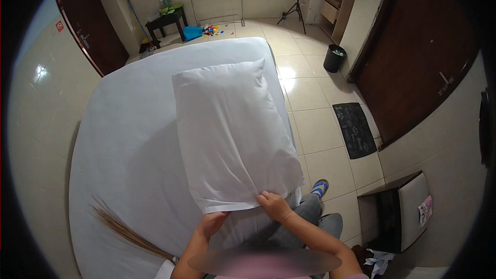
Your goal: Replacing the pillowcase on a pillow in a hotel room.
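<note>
A plump pillow in a white pillowcase (228,131) lies on the bed with its near end towards me. My right hand (274,205) pinches the hem of the pillowcase right of its middle. At the left part of that hem is my left hand (213,223), its fingers partly hidden beneath the cloth edge. The white fitted sheet (128,124) covers the mattress under the pillow. A stick broom (131,232) rests on the sheet to the left of my left arm.
Right of the bed, a dark patterned mat (354,130) lies on the tiles, beyond it a black waste bin (334,59). A dark cabinet with a padded panel (393,211) stands at lower right. Behind the bed are a small black table (166,21) and a light stand (297,7).
</note>
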A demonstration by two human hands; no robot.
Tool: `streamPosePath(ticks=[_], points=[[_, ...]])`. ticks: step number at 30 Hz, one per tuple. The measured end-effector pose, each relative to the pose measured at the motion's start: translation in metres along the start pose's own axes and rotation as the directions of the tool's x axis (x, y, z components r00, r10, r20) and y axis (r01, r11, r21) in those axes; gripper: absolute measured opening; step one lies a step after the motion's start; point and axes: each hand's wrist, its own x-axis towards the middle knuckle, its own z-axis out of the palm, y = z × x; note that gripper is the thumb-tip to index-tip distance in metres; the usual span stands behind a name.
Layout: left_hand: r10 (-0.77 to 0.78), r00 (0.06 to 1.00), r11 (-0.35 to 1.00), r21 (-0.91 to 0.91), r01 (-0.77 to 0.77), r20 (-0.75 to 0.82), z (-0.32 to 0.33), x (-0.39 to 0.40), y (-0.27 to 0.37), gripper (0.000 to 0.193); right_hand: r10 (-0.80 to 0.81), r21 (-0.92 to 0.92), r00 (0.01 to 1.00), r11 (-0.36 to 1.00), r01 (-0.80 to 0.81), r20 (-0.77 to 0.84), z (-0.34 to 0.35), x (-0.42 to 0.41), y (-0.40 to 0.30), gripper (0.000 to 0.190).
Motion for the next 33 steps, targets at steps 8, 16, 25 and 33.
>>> streamPosePath(ticks=[8,16,25,33], points=[[-0.292,0.942,0.561,-0.827,0.028,-0.167,-0.006,-0.043,0.020,0.035,0.270,-0.114,0.786,0.912,-0.394,-0.556,-0.028,-0.007,0.045,0.013],[-0.456,0.788,0.671,-0.742,-0.001,-0.414,-0.062,-0.062,-0.015,0.038,0.124,-0.148,0.927,0.971,-0.187,-0.354,-0.053,-0.060,0.038,0.016],[-0.325,0.868,0.711,-0.702,-0.037,-0.375,-0.094,-0.075,0.003,0.038,0.075,-0.032,0.956,0.996,-0.087,-0.283,-0.101,-0.081,-0.046,0.018],[-0.227,0.390,0.955,-0.282,-0.089,-0.893,-0.176,-0.171,-0.045,0.020,0.436,0.378,0.851,0.765,-0.522,0.293,-0.079,-0.040,-0.038,0.025]])
